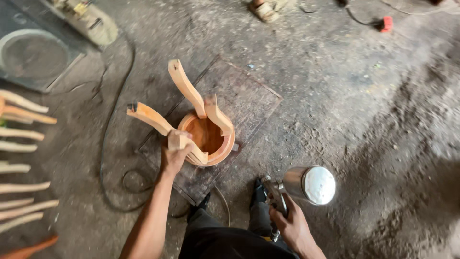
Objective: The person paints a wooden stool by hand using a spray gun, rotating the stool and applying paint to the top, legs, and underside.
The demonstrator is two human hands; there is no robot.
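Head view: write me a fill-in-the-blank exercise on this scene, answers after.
1. The left hand grips a leg of the upturned wooden ____.
2. The right hand holds a spray gun with a ____ cup on top.
3. The board under the work lies on the ____.
4. Spare legs lie along the ____ edge of the view.

Answers: stool; metal; floor; left

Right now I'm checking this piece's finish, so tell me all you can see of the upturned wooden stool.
The wooden stool stands upside down on a dusty flat board on the floor. Its round seat faces down, glossy orange-brown inside the ring. Three curved, paler legs splay upward. The left hand grips one leg near the seat; nothing else touches it.
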